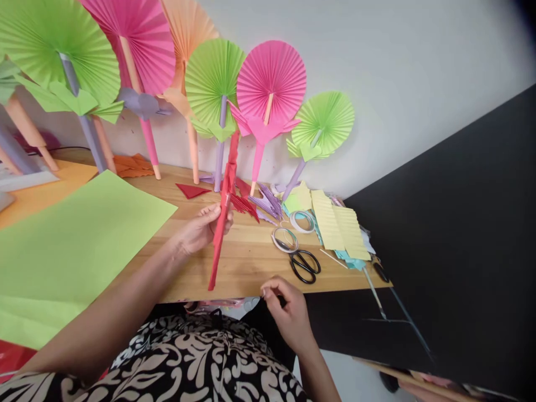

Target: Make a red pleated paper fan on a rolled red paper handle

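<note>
My left hand [203, 228] grips a long, narrow folded red paper strip [221, 234] near its middle, thumb in front and fingers behind. The strip stands nearly upright over the table, leaning a little, its top in front of the paper fans. At the table's front edge my right hand [287, 310] is closed, thumb and forefinger pinched together. Whether a tiny thing sits between those fingertips I cannot make out. Black-handled scissors [305, 267] lie right of it, beside two rolls of tape [285, 240]. Pleated red paper [245, 206] lies behind the strip.
Several round pleated fans on paper sticks, among them a pink fan [272, 72] and a green fan [324, 120], lean against the wall. A large green sheet [87, 251] covers the table's left. Pale yellow pleated papers [339, 223] and a brush [374, 290] lie at the right end.
</note>
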A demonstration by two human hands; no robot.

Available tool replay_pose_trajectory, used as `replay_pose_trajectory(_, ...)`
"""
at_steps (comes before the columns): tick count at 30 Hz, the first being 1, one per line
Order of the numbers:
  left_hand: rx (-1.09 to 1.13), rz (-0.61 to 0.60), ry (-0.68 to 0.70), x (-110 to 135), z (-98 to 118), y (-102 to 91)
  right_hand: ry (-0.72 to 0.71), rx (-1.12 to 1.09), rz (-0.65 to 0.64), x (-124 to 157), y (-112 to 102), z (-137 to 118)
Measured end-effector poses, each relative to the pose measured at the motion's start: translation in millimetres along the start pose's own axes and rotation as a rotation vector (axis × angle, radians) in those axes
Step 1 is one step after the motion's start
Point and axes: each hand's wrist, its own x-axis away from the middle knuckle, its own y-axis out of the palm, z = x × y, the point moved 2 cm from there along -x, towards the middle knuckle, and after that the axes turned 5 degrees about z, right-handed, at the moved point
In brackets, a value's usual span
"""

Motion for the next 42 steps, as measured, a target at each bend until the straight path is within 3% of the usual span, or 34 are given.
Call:
replay_pose_trajectory(3, 0.032, -0.020, 0.040, -1, 2, -2.0, 0.007, 0.081, -0.088, 37, 7, 17)
replay_pose_trajectory(8, 0.104, -0.089, 0.056, 0, 5, 0.0, -0.064, 0.349, -0.071, 66, 23, 43)
replay_pose_trajectory(14, 0.157, -0.088, 0.085, -3, 11, -3.9, -0.193, 0.119, -0.007, 64, 13, 28)
replay_pose_trajectory(17, 0.163, -0.065, 0.071, -4, 10, -5.5, -0.202, 0.168, -0.004, 39, -2, 17)
replay_pose_trajectory(21, 0.166, -0.046, 0.034, -4, 8, -4.2, -0.220, 0.328, 0.119, -27, -16, 14)
replay_pose_trajectory(26, 0.188, 0.019, -0.016, -5, 5, -1.2, -0.068, 0.575, 0.116, -121, 2, 34)
replay_pose_trajectory(29, 0.193, 0.050, -0.047, -5, 5, 0.3, -0.033, 0.626, 0.106, -157, 19, 46)
replay_pose_trajectory(35, 0.208, 0.037, -0.056, -4, 5, 2.5, 0.066, 0.629, 0.116, -174, 36, 62)
replay_pose_trajectory(42, 0.192, 0.046, -0.057, -6, 2, 3.3, 0.155, 0.372, 0.210, -169, 29, 73)
